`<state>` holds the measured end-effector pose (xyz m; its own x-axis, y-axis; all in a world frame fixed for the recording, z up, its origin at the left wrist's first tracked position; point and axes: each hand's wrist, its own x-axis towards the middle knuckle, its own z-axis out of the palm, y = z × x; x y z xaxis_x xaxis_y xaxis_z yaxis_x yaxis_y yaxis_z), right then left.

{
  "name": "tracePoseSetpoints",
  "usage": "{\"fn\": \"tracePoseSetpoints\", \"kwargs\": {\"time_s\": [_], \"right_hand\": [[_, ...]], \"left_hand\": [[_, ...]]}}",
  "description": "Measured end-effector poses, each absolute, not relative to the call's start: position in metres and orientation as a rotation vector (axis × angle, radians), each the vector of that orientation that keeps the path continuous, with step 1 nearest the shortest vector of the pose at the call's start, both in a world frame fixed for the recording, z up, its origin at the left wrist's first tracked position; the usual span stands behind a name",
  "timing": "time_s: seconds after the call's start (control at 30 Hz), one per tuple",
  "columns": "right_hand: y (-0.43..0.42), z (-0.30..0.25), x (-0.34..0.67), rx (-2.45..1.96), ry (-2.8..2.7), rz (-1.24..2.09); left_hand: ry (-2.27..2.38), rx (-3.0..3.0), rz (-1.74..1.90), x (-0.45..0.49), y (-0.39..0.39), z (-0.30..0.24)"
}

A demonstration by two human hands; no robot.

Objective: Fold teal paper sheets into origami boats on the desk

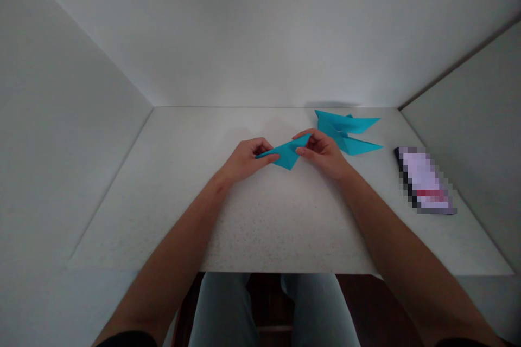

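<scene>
A folded piece of blue paper (288, 155) is held between my two hands, a little above the white tabletop, with one pointed corner hanging down. My left hand (249, 160) pinches its left end, thumb in front and fingers behind. At the upper right end, my right hand (323, 153) grips the paper with the thumb on the near face. Beyond my right hand lies a larger folded blue paper shape (345, 133) with several pointed tips; my hand covers part of its near left edge.
On the right side of the white table (171, 195) lies a phone (425, 180), its screen blurred out. A wall (260, 32) rises behind the table, with side panels left and right. The table's front edge runs just above my legs (222, 309).
</scene>
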<state>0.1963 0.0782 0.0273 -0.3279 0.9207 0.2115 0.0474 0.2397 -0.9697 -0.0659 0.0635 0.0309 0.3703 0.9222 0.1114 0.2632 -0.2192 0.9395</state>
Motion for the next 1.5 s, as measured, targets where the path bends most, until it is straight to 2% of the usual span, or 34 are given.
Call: {"fn": "tracePoseSetpoints", "kwargs": {"time_s": [0.17, 0.43, 0.67, 1.03, 1.37, 1.5], "right_hand": [[0.077, 0.025, 0.192, -0.958, -1.648, 1.287], [0.063, 0.027, 0.177, -0.88, -1.885, 1.222], [0.059, 0.029, 0.174, -0.855, -1.944, 1.205], [0.063, 0.025, 0.176, -0.873, -1.867, 1.107], [0.061, 0.027, 0.176, -0.85, -1.927, 1.121], [0.063, 0.029, 0.18, -0.862, -1.942, 1.008]], "left_hand": [[1.104, 1.67, 1.038, -0.063, 0.061, 0.033], [0.787, 1.879, 0.887, -0.059, 0.057, 0.03], [0.778, 1.861, 0.881, -0.057, 0.058, 0.027], [0.778, 1.505, 0.896, -0.056, 0.055, 0.029], [0.79, 1.547, 0.881, -0.057, 0.057, 0.029], [0.835, 1.537, 0.877, -0.058, 0.055, 0.031]]}}
